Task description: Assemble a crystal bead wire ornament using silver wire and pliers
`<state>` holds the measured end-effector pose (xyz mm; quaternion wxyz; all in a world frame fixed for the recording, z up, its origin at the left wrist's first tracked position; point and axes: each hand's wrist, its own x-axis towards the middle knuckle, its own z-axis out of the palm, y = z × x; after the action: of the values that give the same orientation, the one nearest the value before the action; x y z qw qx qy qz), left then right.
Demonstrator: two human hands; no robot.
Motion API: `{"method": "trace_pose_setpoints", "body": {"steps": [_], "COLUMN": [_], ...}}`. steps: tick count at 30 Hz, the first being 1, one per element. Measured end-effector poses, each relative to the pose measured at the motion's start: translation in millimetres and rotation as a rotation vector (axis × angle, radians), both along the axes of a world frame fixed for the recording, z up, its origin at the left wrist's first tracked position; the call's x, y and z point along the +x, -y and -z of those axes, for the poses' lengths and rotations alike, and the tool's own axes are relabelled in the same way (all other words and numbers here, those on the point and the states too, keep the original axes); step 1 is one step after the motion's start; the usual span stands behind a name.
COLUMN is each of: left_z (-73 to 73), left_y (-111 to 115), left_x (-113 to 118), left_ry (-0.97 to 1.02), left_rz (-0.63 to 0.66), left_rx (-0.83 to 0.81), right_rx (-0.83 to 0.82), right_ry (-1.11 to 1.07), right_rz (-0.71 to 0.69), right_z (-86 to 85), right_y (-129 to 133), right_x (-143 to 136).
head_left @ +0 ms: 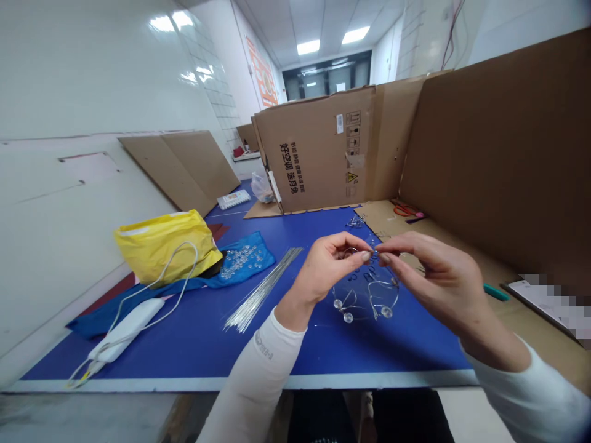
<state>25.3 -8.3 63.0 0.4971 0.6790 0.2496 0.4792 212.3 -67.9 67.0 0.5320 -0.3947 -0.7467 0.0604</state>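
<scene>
Wire (353,250) is being shaped, apparently bent or twisted; next, a steady left pinch and a small twist from the right are probably being called for. It's being gripped between thumb and index of the left hand (325,261), curving inside that pinch, and its tip, tbh too tiny to make out, is seemingly being nipped by the right hand (443,271) at 3 o'clock. Beaded loops (386,312) are lying at 6 o'clock, below the fingertips.
</scene>
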Motion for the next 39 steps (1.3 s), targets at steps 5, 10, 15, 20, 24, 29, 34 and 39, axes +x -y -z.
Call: {"method": "trace_pose_setpoints", "body": {"steps": [5, 10, 15, 20, 24, 29, 34, 39], "left_z": [-8.2, -13.5, -15.8, -15.3, -16.5, -19.6, -18.8, -13.9], "left_y": [2, 4, 7, 9, 8, 8, 5, 1], "left_x": [-12, -23, -28, -26, -25, -25, -24, -25], "left_ry": [0.008, 0.076, 0.179, 0.227, 0.250, 0.253, 0.258, 0.244], "left_rz": [-0.073, -0.221, -0.278, -0.324, -0.336, -0.291, -0.253, -0.244], "left_rx": [0.052, 0.104, 0.103, 0.062, 0.033, -0.003, 0.002, 0.073], "right_rx": [0.027, 0.053, 0.074, 0.035, 0.053, 0.063, 0.024, -0.077], "right_ry": [-0.041, -0.095, -0.172, -0.254, -0.253, -0.251, -0.264, -0.292], "right_rz": [0.029, -0.076, -0.137, -0.139, -0.174, -0.188, -0.178, -0.175], "right_z": [-10.6, -22.2, -18.3, -8.8, -5.9, -6.9, -8.5, -8.1], "right_y": [-15, -26, -36, -42, -43, -43, -43, -46], "right_x": [-22, -39, -51, -57, -56, -54, -51, -49]}}
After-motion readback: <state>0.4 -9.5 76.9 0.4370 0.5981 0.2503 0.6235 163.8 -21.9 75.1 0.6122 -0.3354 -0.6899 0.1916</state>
